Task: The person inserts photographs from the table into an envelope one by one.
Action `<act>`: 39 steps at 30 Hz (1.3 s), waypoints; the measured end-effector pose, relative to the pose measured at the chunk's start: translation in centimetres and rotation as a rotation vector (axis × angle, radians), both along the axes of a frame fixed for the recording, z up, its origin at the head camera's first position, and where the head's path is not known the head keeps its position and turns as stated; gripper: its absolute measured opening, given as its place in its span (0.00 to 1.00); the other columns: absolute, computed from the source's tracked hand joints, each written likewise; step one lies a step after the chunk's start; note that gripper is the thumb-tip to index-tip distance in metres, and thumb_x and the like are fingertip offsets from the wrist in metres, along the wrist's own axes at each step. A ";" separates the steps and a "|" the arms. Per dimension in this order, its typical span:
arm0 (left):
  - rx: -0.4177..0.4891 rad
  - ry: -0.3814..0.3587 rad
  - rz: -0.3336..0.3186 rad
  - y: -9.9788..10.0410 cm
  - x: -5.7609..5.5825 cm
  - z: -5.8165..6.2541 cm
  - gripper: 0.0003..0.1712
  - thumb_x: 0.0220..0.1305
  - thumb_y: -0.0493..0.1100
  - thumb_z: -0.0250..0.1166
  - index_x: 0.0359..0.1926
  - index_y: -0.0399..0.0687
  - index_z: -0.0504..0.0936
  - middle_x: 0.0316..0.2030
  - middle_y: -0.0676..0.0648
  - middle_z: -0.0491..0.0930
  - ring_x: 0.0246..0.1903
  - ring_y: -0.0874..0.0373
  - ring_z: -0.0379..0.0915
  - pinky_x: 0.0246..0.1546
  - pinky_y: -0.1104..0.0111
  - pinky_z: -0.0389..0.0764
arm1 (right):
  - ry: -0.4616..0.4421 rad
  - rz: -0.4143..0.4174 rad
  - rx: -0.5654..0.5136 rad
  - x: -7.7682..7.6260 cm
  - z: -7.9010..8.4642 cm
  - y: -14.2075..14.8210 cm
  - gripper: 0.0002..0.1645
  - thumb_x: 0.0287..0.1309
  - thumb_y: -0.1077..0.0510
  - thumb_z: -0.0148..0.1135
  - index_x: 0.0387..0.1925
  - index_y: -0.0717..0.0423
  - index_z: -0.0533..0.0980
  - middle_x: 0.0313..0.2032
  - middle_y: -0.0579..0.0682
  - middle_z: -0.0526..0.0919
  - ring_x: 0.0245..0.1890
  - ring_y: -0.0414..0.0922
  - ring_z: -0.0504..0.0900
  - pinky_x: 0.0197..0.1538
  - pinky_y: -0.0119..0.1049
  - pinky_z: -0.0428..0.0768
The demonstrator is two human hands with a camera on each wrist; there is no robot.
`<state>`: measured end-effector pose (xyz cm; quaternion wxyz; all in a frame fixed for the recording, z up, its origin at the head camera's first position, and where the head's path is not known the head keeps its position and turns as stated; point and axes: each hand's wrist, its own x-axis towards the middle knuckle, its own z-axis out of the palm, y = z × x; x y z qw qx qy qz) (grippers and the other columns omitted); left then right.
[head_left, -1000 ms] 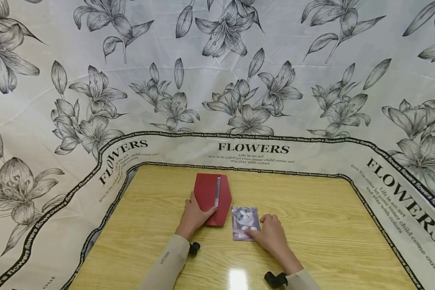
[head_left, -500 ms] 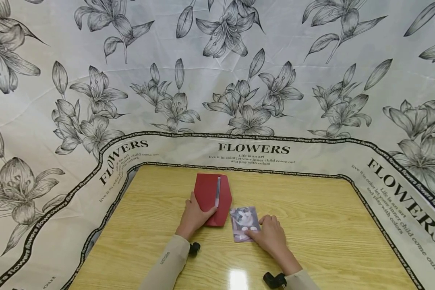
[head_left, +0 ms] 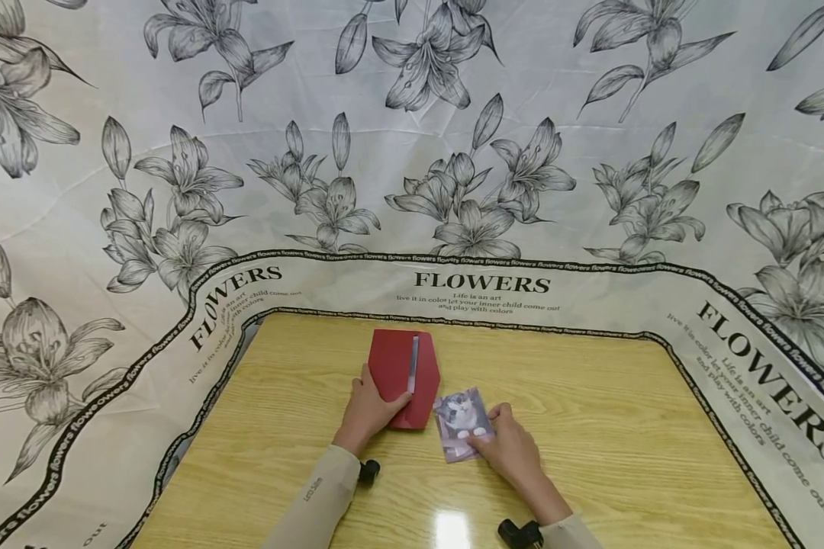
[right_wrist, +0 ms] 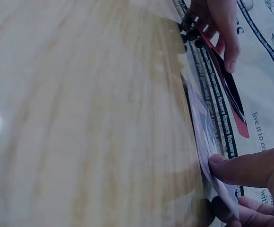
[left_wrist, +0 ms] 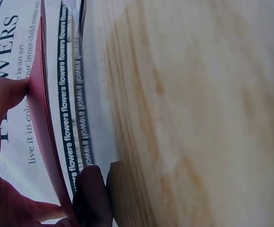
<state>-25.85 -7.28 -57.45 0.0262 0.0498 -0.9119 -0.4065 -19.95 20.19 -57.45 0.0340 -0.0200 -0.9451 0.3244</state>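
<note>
My left hand (head_left: 368, 410) grips a red envelope (head_left: 393, 358) by its lower left part, thumb on top and fingers beneath, as the left wrist view also shows. A pale strip (head_left: 413, 358) shows in a slot down the envelope's right side. To the right, a photo card (head_left: 461, 412) with a cat on it is pinched by its lower right side in my right hand (head_left: 513, 450). The card is tilted, its upper left corner close to the envelope's right edge. In the right wrist view the thumb (right_wrist: 241, 168) presses on the card's face and fingertips sit under it.
A wood-grain table (head_left: 590, 404) lies beneath both hands. Behind it and along its sides hangs a pale cloth (head_left: 481, 293) printed with lilies and the word FLOWERS. A bright light reflection falls on the table's front.
The photo card has turned counterclockwise and shifted slightly left towards the envelope, held in my right hand. My left hand and the envelope have stayed in place.
</note>
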 end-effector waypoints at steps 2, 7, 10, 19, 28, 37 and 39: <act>-0.001 -0.002 -0.001 0.0 0.0 -0.1 0.71 0.59 0.68 0.77 0.85 0.35 0.48 0.60 0.28 0.70 0.47 0.41 0.79 0.51 0.46 0.84 | 0.003 0.016 -0.054 -0.1 0.0 0.1 0.31 0.58 0.52 0.83 0.52 0.60 0.72 0.32 0.50 0.81 0.26 0.44 0.74 0.31 0.40 0.70; -0.002 -0.002 -0.003 0.0 0.0 -0.2 0.71 0.60 0.68 0.77 0.85 0.35 0.48 0.59 0.28 0.70 0.46 0.41 0.79 0.51 0.46 0.84 | 0.023 0.054 -0.190 -0.5 -0.1 0.6 0.21 0.63 0.62 0.77 0.51 0.62 0.76 0.25 0.46 0.78 0.24 0.42 0.71 0.32 0.36 0.70; -0.005 0.000 -0.005 0.0 -0.1 -0.3 0.70 0.60 0.68 0.77 0.84 0.35 0.48 0.59 0.29 0.70 0.46 0.42 0.79 0.50 0.47 0.84 | -0.001 0.053 -0.283 -0.8 0.1 0.9 0.17 0.64 0.65 0.75 0.51 0.63 0.78 0.23 0.47 0.80 0.23 0.41 0.72 0.31 0.35 0.70; -0.025 0.006 0.000 0.0 -0.3 -0.5 0.71 0.59 0.69 0.77 0.84 0.34 0.48 0.59 0.28 0.70 0.45 0.42 0.79 0.50 0.47 0.84 | 0.010 0.029 -0.438 -2.0 1.0 1.9 0.19 0.70 0.63 0.71 0.59 0.61 0.78 0.29 0.53 0.87 0.24 0.46 0.79 0.30 0.35 0.75; -0.037 -0.002 0.004 0.0 -0.3 -0.5 0.71 0.59 0.70 0.76 0.84 0.34 0.48 0.60 0.28 0.70 0.46 0.41 0.79 0.50 0.47 0.84 | 0.148 -0.036 -0.494 -3.3 1.9 1.6 0.21 0.70 0.60 0.73 0.59 0.60 0.78 0.34 0.57 0.88 0.26 0.39 0.79 0.30 0.33 0.75; -0.036 -0.001 0.005 0.0 -0.4 -0.4 0.72 0.59 0.70 0.76 0.84 0.34 0.49 0.60 0.28 0.70 0.46 0.42 0.79 0.51 0.47 0.84 | 0.263 -0.034 -0.620 -5.2 2.2 -0.2 0.19 0.68 0.65 0.73 0.57 0.64 0.79 0.33 0.64 0.87 0.26 0.46 0.81 0.29 0.30 0.74; -0.038 -0.005 0.004 0.0 -0.3 -0.4 0.72 0.58 0.70 0.76 0.84 0.34 0.49 0.60 0.28 0.70 0.47 0.41 0.79 0.52 0.47 0.84 | 0.258 -0.030 -0.641 -5.5 2.1 -0.6 0.19 0.68 0.64 0.73 0.57 0.64 0.79 0.32 0.63 0.87 0.25 0.43 0.80 0.29 0.29 0.74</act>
